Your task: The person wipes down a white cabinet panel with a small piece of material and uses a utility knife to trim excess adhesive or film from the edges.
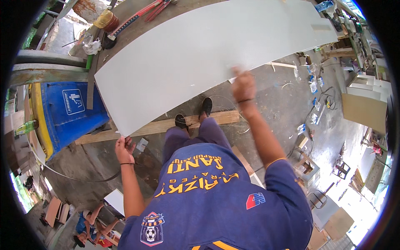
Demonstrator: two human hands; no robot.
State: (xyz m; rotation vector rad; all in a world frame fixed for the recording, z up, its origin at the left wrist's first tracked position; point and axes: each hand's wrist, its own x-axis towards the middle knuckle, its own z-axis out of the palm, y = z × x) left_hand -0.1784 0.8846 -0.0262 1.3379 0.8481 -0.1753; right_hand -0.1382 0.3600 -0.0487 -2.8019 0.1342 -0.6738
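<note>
A long white panel (179, 54) lies in front of me, stretching from the left to the far right. At its near left corner is my left hand (125, 151), its fingers curled up at the corner and gripping the edge. My right hand (243, 86) is closed and smeared by motion over the panel's near edge. Something small and pale shows beside its fingers, but what it holds I cannot make out.
A blue bin (75, 114) with a yellow rim stands left of the panel. A wooden beam (160, 126) lies on the floor by my shoes. Behind the panel are red-handled tools (139, 16). Cables and plastic scraps litter the right floor. Another person (93, 225) is at lower left.
</note>
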